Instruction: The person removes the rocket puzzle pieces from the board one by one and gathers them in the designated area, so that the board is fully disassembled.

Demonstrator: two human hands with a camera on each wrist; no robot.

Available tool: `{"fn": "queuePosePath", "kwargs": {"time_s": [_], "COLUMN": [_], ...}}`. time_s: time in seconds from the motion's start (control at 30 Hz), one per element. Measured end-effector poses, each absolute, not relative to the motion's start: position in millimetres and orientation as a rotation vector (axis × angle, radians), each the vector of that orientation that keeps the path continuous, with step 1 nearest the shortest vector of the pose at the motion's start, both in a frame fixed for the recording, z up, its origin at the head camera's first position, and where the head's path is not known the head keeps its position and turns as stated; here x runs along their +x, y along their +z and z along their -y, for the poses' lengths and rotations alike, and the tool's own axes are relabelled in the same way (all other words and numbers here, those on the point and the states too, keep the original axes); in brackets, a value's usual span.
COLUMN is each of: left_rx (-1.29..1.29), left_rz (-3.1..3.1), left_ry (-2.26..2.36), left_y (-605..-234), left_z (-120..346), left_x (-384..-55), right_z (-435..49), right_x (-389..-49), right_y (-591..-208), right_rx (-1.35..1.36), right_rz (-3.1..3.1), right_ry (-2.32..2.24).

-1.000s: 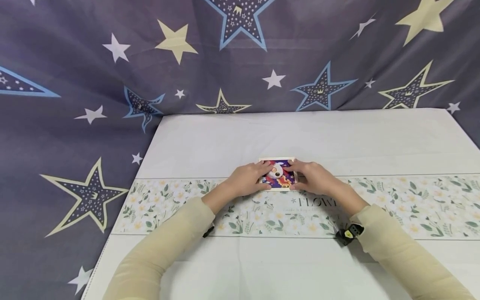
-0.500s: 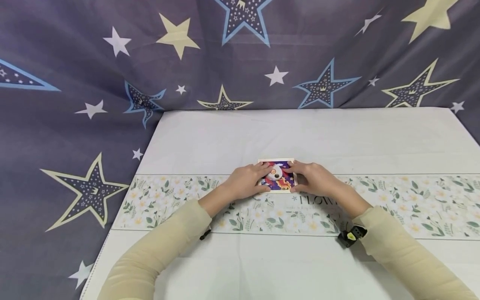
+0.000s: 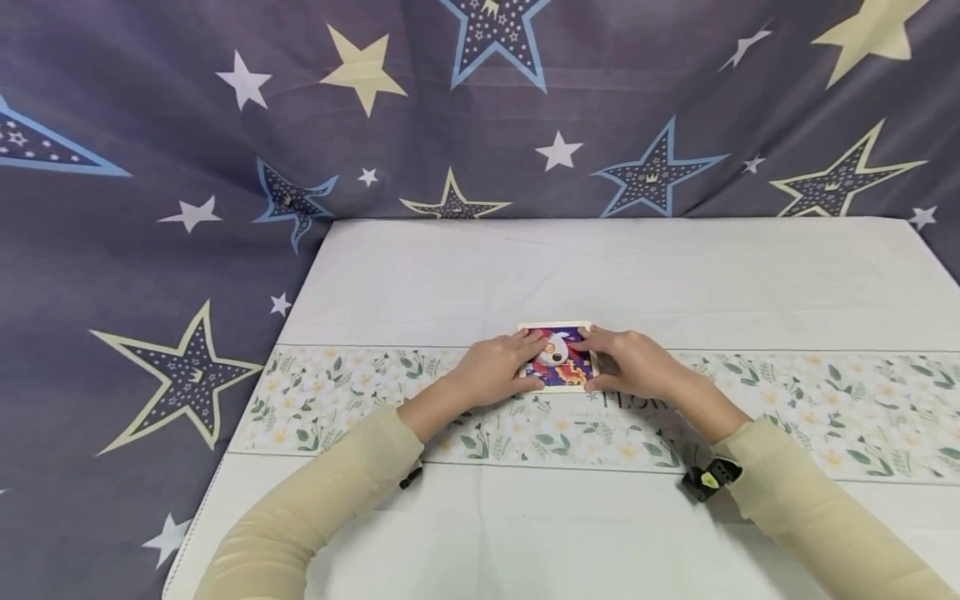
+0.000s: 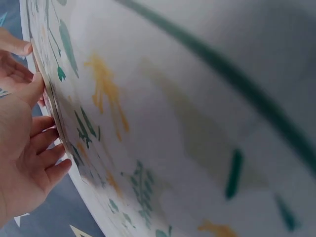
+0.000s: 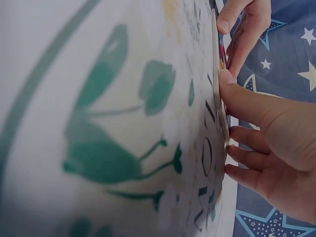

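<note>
Sleeves point(image 3: 341, 487), two, beige; lower left and lower right of the frame. Left hand point(image 3: 491, 369) and right hand point(image 3: 633, 363), centre: each grip spreads loosely, thumb apart from fingers, touching one side of the board point(image 3: 567, 373). Board, picture-faced, pale-bordered; lies mid-frame on the white counter point(image 3: 420, 283), across a floral band's point(image 3: 322, 400) upper edge. Curtain point(image 3: 480, 125), starred; top.

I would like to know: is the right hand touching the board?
Touching. The right wrist view shows it: the thumb of the right hand lies against the near edge of the board, with no gap visible.
</note>
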State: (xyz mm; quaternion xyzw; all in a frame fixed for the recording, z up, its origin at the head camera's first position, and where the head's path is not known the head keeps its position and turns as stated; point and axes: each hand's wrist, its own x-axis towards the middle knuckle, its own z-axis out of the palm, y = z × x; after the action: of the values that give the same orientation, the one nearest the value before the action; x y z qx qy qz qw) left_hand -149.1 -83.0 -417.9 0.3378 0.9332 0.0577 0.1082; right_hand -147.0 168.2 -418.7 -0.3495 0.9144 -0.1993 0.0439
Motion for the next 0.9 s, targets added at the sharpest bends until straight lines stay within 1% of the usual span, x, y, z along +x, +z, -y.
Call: {"fn": "queuePosePath", "kwargs": {"time_s": [0.23, 0.57, 0.9], "left_rx": [0.987, 0.968, 0.957], "left_rz": [-2.713, -2.706, -2.707], "left_ry": [0.201, 0.237, 0.259], "left_y": [-418.6, -419.6, -420.2], "left_z": [79.1, 82.3, 82.0], "left_x": [-149.7, -150.0, -149.2], "right_z": [-170.5, -169.7, -171.0], "right_x": [-145.4, -142.6, -139.8], "right_y": [-417.5, -419.1, -420.6], "right_rx": [-1.022, -1.062, -1.033], "right_rz": [-2.797, -2.821, -2.808], "right_ry": [-0.604, -0.639, -0.674]}}
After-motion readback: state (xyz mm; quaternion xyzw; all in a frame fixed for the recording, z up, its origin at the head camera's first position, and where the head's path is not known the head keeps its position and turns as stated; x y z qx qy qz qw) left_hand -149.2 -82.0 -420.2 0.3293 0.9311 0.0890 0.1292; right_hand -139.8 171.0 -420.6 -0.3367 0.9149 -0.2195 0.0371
